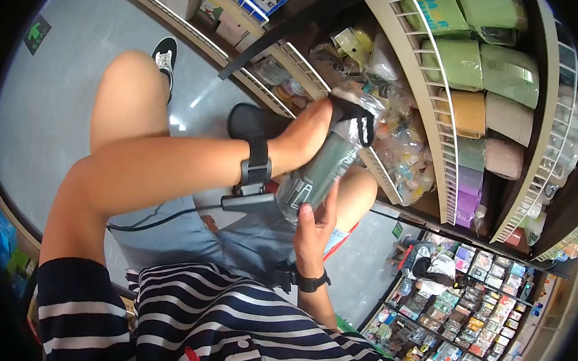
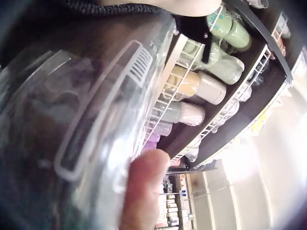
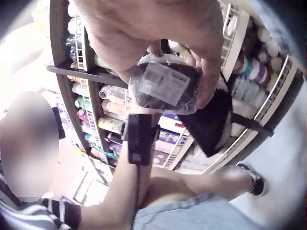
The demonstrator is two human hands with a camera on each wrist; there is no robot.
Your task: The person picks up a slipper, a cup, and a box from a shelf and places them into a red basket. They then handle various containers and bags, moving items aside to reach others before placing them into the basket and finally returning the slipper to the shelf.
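Observation:
A dark green cylinder (image 1: 326, 166) with white line drawings, wrapped in clear plastic, lies slanted between both hands. At its upper end is a black strap loop (image 1: 367, 129). My left hand (image 1: 307, 132) grips around this end, its fingers mostly hidden. My right hand (image 1: 313, 238) holds the lower end, thumb on the near side. In the left wrist view the wrapped cylinder (image 2: 96, 110) fills the left half, with a fingertip (image 2: 148, 165) against its edge. The right wrist view shows the labelled end (image 3: 165, 84) between thumb and fingers of my right hand (image 3: 158, 28).
White-railed shelves (image 1: 432, 110) on the right hold green, tan, pink and purple wrapped cylinders (image 1: 465, 65). A lower bin holds loose plastic-wrapped items (image 1: 397, 141). Bent knees (image 1: 132, 95) are close to the hands. Another person (image 1: 432, 269) is near the far display.

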